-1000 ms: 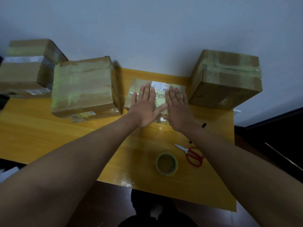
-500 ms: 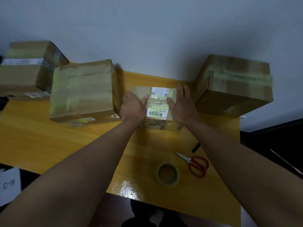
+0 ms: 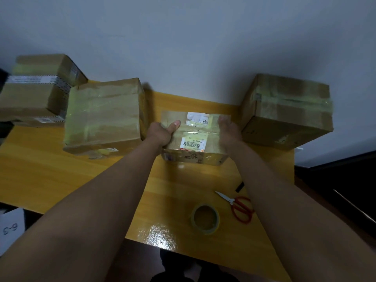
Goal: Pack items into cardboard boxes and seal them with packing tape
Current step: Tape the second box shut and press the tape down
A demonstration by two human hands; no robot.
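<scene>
The left hand [image 3: 160, 133] clasps the left side of the small taped box [image 3: 194, 137], thumb laid over its top; the right hand [image 3: 227, 131] holds the right side, fingers bent around the edge, though blur hides just how. The box sits mid-surface between two larger sealed boxes [image 3: 104, 115] [image 3: 289, 110]. To move it well, squeeze evenly from both sides and lift level, clear of its neighbours, the tape roll [image 3: 205, 219] and the scissors [image 3: 238, 205] on the yellow surface [image 3: 50, 174].
</scene>
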